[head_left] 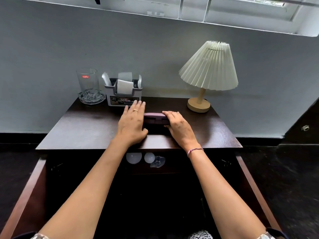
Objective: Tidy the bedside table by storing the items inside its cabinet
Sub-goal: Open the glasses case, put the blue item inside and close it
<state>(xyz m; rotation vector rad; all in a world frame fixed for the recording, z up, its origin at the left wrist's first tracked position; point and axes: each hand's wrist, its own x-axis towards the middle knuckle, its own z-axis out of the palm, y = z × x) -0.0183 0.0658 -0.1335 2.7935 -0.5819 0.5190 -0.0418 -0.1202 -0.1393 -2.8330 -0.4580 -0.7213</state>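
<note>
A purple case (155,117) lies in the middle of the dark wooden bedside table (86,128). My right hand (179,127) is closed over its right end. My left hand (133,123) rests flat against its left end, fingers stretched toward the grey organiser (123,94). At the back left a clear glass (88,81) stands in a glass ashtray (91,98). A pleated lamp (208,66) stands at the back right. Below the tabletop the cabinet is open, with both doors (29,192) swung outward.
Inside the cabinet, just under the tabletop edge, lie two white bulbs (133,157) and a clear plastic piece (158,162). The grey wall rises right behind the table. The floor to either side is dark.
</note>
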